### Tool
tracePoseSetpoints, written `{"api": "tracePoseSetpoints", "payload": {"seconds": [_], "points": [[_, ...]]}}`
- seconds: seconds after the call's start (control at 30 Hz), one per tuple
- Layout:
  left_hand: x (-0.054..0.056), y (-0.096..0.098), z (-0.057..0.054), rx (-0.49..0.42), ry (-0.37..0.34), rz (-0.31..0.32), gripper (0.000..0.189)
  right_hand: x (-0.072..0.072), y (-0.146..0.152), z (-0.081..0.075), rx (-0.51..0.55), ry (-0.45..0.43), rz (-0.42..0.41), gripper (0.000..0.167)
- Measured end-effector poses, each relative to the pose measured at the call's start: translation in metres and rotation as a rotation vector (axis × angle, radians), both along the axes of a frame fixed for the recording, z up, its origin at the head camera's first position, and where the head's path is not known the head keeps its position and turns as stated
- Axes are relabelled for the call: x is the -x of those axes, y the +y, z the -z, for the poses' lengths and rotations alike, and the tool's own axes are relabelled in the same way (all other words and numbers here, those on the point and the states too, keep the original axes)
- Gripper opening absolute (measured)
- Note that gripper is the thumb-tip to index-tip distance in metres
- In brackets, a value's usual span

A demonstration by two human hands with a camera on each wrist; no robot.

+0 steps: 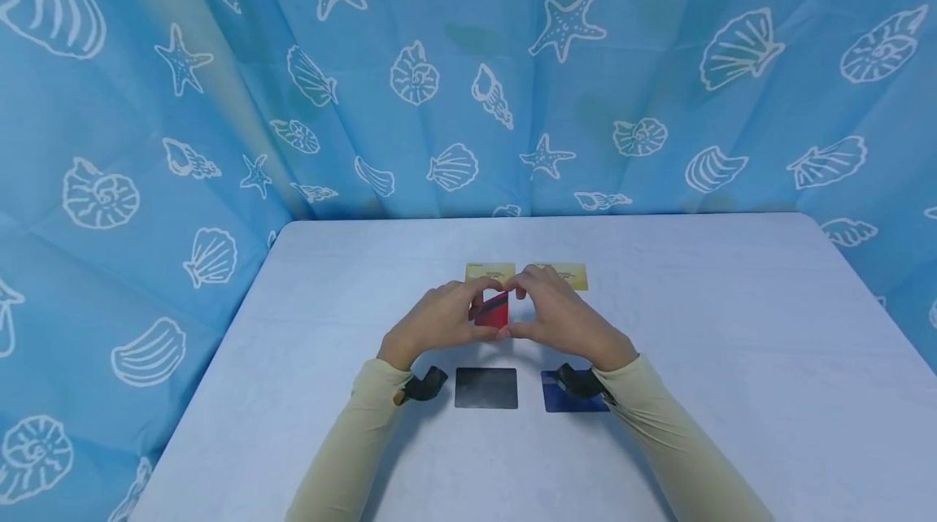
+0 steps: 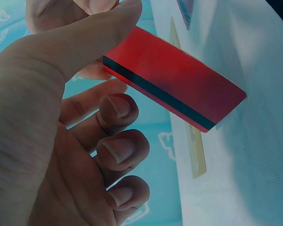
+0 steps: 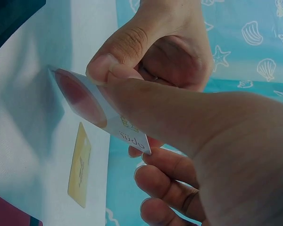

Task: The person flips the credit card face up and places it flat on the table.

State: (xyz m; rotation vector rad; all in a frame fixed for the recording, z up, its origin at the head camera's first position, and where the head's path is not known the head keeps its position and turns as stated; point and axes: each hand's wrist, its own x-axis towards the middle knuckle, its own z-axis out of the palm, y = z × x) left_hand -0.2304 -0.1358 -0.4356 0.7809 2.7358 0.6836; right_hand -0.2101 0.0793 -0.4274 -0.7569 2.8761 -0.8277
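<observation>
Between my two hands is a thin plastic card [image 1: 495,314], tilted up off the table. The left wrist view shows its red back [image 2: 174,77] with a black stripe. On its pale front [image 3: 82,99], in the right wrist view, are a pink-red oval, a chip and lettering. My left hand [image 1: 443,316] pinches the card near one end by thumb and index finger; its other fingers are loosely curled. My right hand [image 1: 564,315] pinches the same end. The thumb tips meet, and the index fingertips come together on the far side. Part of the card is hidden behind the thumbs.
Two yellow cards [image 1: 483,269] [image 1: 574,276] lie beyond the hands. Nearer are a black card [image 1: 486,389] and a blue card [image 1: 567,402], the latter partly covered by the right wrist camera [image 1: 581,382]. The white table [image 1: 351,262] meets a blue shell-patterned curtain [image 1: 454,123].
</observation>
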Motion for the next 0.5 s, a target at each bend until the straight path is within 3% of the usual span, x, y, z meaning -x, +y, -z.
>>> {"api": "tracePoseSetpoints", "payload": {"seconds": [0.5], "points": [[0.0012,-0.0007,0.0000,-0.025,-0.013,0.014,0.075,0.0009,0.0009,-0.0011,0.010,-0.017,0.000,0.063]]}}
